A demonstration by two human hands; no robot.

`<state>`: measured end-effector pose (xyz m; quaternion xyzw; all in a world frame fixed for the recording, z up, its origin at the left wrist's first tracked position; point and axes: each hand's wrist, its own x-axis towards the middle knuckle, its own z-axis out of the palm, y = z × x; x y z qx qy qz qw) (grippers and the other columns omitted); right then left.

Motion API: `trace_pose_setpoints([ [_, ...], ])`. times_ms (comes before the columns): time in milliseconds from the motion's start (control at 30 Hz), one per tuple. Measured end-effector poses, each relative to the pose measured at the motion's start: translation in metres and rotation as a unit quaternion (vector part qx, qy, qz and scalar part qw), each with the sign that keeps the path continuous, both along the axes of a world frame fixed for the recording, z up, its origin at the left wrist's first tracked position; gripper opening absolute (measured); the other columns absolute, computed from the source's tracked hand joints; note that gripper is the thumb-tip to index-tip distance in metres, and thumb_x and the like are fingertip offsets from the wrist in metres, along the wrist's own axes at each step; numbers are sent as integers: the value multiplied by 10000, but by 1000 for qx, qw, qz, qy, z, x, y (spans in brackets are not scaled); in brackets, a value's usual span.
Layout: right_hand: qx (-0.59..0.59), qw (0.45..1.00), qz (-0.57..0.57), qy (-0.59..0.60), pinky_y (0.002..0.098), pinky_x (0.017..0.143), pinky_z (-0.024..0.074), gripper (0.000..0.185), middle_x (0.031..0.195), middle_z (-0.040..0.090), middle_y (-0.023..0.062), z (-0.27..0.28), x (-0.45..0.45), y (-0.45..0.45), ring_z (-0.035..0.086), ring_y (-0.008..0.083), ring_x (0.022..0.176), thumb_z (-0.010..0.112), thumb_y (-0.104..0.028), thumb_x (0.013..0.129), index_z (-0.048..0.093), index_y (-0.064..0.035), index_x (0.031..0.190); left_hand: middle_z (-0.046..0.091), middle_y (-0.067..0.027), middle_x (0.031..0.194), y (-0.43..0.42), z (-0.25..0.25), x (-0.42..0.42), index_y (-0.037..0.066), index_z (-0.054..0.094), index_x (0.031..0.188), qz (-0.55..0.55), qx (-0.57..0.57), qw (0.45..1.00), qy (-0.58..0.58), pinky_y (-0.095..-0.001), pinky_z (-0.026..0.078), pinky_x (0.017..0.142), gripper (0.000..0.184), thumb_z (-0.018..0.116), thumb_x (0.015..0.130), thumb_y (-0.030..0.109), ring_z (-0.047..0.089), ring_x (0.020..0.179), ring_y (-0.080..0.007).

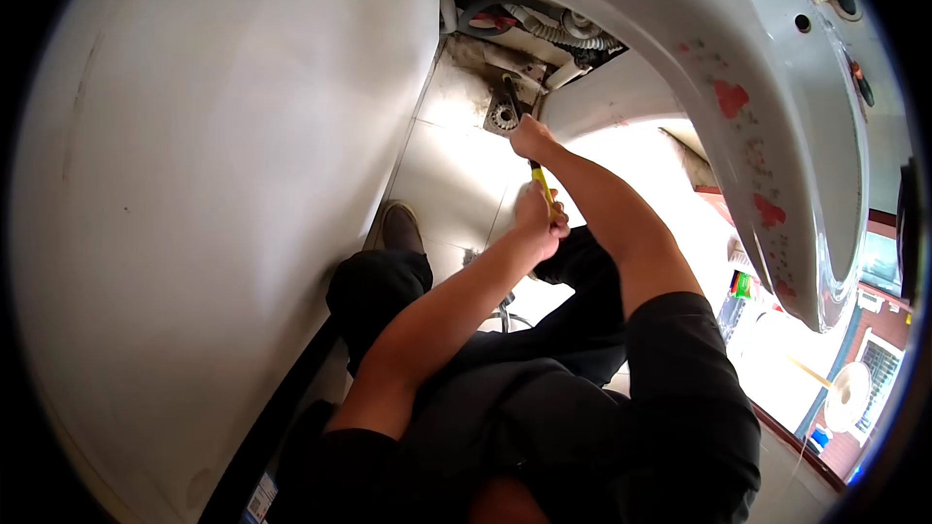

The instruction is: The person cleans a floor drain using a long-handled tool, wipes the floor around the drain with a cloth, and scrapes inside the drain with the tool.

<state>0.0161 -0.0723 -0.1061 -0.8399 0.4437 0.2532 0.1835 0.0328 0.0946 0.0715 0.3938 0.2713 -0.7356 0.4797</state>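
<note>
Both hands grip a long tool with a black shaft and a yellow handle [538, 176]. My right hand [531, 139] is closed round the dark shaft, near the far end. Lower down, my left hand [540, 214] wraps round the yellow handle. The tool's dark far end reaches the floor and wall corner, beside a round floor drain [504, 117]; its head is too small to make out. Dirt stains the tiles [458, 174] around the drain.
A white washbasin [670, 19] with red patterns curves overhead on the right. A corrugated hose [546, 30] and pipes run along the back. To the left stands a large white panel [243, 155]. A white fan [848, 396] appears at far right.
</note>
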Motion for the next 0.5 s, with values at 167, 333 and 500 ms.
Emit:
trace_pose_setpoints([
  [167,49,970,-230,-55,439,806,538,234,1039,644,248,21,-20,13,643,377,977,524,-123,857,648,65,921,409,-4,597,12,11,-7,107,457,869,-58,5,998,-18,-237,231,368,371,322,1014,421,344,410,-100],
  [333,39,936,-347,-49,443,774,561,375,1105,638,218,56,11,15,653,403,961,474,-116,880,491,32,1224,396,4,569,11,-2,20,115,441,845,-60,-25,998,-23,-240,228,375,382,308,1018,428,321,393,-102],
  [500,127,987,-65,72,415,667,594,405,1098,623,257,38,6,27,663,396,925,461,-126,892,435,56,1253,408,23,601,32,-26,18,87,454,950,-105,-1,994,-31,-236,217,380,383,313,1020,436,304,412,-79],
])
